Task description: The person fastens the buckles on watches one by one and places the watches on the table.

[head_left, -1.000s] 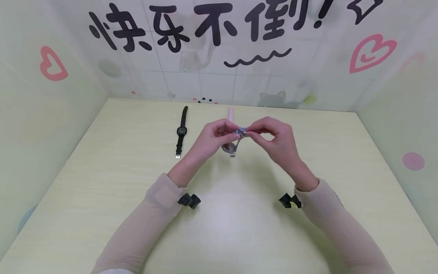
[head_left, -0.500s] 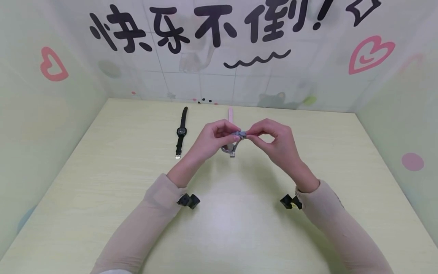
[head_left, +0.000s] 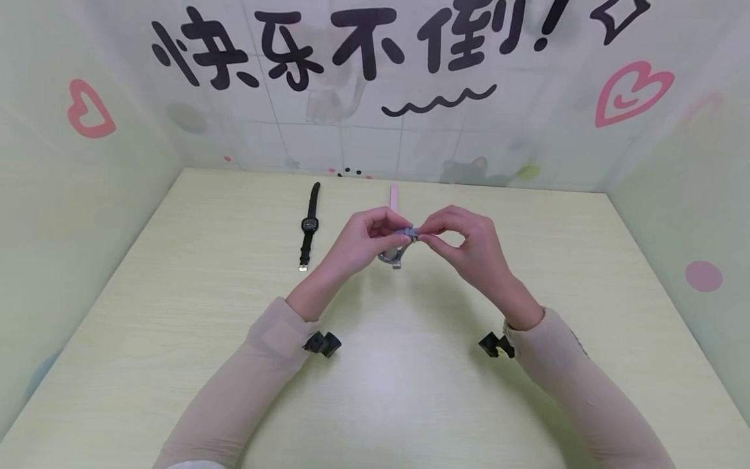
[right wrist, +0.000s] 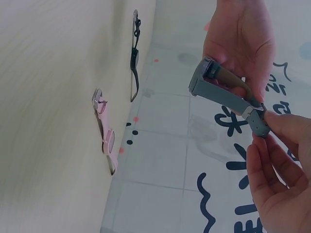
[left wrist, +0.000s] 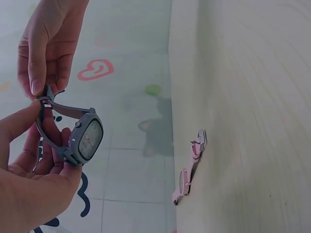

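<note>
both hands on the grey-blue watch (left wrist: 87, 138), strap looped, held up off the table (head_left: 375, 391)

my left hand (head_left: 360, 241) pinches the strap (right wrist: 221, 94) by the buckle end, thumb on one side, other fingers curled behind and partly seen through the loop. my right hand (head_left: 469, 241) pinches the holed strap tip (right wrist: 260, 127) between thumb and fingertips, just beside the left. the fingertips of both hands are near each other, one short bit of strap between them.

watch itself: in the air between my hands, well apart from the tabletop. case hangs at the far end of the loop from my fingers. in the left wrist view the dial is tilted and readable as a pale face; in the right wrist view i only get the case edge-on. can't tell if the buckle pin sits in a hole, too small.

pink watch (right wrist: 106, 131) lies on the table beyond my left hand, strap stretched out; head view shows mainly its far strap, the rest is partly hidden by my hand and the grey-blue one. black watch (head_left: 310, 225) lies flat to the left, dial up, buckle toward me, well apart from my fingers.

back wall (head_left: 346, 150): big black characters, wavy line.
</note>
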Demonstrator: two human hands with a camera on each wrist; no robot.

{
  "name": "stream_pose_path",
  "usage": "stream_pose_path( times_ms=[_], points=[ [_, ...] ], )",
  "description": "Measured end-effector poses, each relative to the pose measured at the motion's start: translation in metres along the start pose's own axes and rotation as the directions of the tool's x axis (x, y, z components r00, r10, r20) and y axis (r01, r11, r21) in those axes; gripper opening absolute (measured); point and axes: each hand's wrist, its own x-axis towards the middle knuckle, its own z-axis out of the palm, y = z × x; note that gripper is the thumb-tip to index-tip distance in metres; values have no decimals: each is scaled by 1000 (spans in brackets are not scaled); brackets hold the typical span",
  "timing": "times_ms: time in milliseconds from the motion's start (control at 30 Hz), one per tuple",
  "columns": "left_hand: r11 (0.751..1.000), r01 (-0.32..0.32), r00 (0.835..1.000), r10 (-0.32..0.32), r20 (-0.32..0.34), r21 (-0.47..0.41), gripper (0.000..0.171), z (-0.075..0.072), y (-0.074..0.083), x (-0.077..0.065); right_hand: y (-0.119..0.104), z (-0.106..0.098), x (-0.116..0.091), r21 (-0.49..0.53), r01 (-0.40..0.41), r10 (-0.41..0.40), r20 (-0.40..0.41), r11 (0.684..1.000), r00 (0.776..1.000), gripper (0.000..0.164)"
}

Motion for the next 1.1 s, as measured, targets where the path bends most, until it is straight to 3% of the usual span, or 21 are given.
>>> stream_pose_path(
  times_ms=[1100],
  points=[
    [998, 11, 1000, -12, 15, 55, 19, 6, -3, -4, -1, 3, -7, -20, 18, -17, 25, 1000, 1000, 13]
  ],
)
